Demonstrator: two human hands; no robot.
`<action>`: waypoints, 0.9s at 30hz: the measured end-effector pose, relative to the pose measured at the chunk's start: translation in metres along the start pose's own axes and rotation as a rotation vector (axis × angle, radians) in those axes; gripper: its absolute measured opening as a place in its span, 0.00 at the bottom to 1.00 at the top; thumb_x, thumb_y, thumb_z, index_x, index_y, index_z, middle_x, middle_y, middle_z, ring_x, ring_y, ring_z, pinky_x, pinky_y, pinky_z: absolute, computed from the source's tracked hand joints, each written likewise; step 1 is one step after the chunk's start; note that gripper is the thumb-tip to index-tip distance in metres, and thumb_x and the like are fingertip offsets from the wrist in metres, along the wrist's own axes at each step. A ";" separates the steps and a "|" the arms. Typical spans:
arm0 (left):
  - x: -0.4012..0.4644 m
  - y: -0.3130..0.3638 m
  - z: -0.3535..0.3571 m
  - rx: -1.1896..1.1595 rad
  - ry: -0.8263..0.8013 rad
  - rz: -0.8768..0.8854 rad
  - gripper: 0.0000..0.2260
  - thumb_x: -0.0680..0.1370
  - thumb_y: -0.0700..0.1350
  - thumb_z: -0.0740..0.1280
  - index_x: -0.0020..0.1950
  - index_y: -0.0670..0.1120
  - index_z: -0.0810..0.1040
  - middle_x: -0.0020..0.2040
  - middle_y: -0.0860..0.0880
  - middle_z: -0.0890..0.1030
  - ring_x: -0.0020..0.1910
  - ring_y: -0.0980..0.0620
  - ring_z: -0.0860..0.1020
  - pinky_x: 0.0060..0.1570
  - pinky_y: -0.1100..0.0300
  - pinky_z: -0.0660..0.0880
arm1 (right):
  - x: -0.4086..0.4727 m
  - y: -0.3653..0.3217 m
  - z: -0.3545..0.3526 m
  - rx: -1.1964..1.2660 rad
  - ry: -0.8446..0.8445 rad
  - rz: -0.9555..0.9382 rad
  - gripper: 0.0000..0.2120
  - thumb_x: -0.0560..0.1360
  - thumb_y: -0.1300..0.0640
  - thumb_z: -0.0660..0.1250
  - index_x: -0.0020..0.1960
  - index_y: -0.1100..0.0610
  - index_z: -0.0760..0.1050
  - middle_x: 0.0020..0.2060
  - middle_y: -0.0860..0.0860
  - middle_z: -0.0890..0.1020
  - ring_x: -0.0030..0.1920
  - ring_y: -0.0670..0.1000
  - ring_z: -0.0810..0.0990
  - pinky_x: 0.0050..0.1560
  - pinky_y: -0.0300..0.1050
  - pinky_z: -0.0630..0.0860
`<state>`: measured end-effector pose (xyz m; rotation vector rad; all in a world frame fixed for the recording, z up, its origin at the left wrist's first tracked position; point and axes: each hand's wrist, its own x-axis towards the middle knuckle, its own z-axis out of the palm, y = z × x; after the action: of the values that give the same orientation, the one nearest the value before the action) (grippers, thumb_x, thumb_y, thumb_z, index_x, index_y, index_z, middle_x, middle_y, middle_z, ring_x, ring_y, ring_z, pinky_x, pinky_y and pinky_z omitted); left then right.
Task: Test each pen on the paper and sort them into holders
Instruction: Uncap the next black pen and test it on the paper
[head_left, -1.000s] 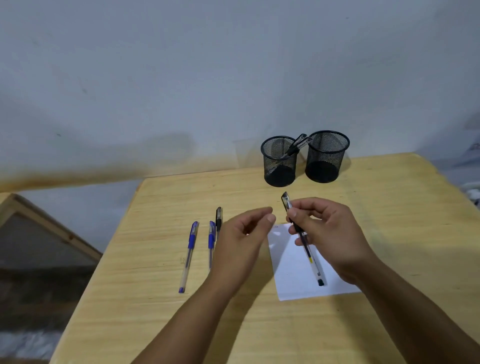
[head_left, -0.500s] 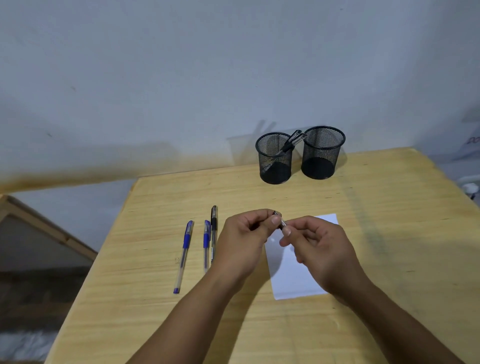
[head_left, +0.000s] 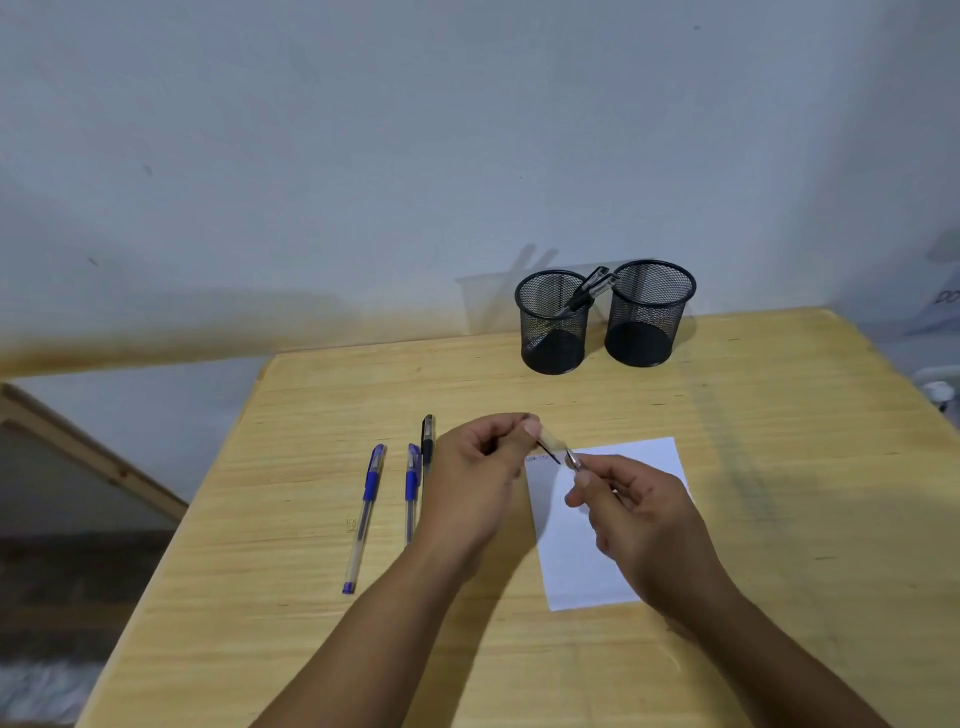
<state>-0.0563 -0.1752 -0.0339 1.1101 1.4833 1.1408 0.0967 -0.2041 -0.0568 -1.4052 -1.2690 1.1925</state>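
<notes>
At frame centre, above the white paper (head_left: 618, 525), the left hand (head_left: 475, 480) pinches a clear pen cap (head_left: 549, 448); the right hand (head_left: 636, 517) has its grip closed round the uncapped pen (head_left: 572, 460). Two mesh holders (head_left: 605, 317) stand on the surface (head_left: 311, 597), upper right.

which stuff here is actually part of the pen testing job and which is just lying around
Part of the job:
- pen held in the right hand
- its cap pinched in the left hand
- paper
- three pens on the table
- left holder, pens inside
- right holder

Just lying about:
- wooden frame beside the table
- white object at the right edge, unclear
</notes>
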 end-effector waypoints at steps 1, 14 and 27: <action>0.005 -0.001 -0.003 -0.008 0.051 0.002 0.04 0.77 0.49 0.72 0.47 0.52 0.86 0.41 0.54 0.85 0.37 0.64 0.78 0.49 0.60 0.77 | 0.000 0.001 -0.001 0.002 -0.001 0.034 0.10 0.80 0.62 0.63 0.51 0.52 0.82 0.31 0.42 0.81 0.28 0.49 0.70 0.31 0.42 0.71; 0.044 -0.023 -0.025 0.752 0.047 0.111 0.12 0.79 0.49 0.67 0.61 0.50 0.82 0.47 0.51 0.85 0.48 0.52 0.80 0.50 0.57 0.77 | -0.002 0.008 -0.013 0.059 0.098 0.163 0.09 0.74 0.59 0.72 0.50 0.47 0.84 0.34 0.54 0.86 0.29 0.52 0.84 0.49 0.58 0.83; 0.001 -0.047 -0.016 0.843 -0.067 0.483 0.15 0.79 0.51 0.62 0.65 0.52 0.77 0.61 0.55 0.76 0.62 0.55 0.70 0.59 0.57 0.72 | 0.006 0.012 -0.018 0.236 -0.029 0.143 0.19 0.79 0.70 0.60 0.62 0.54 0.81 0.53 0.53 0.85 0.50 0.53 0.86 0.50 0.38 0.81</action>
<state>-0.0774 -0.1841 -0.0782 2.1464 1.7396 0.7491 0.1168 -0.1994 -0.0664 -1.3248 -1.0224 1.4147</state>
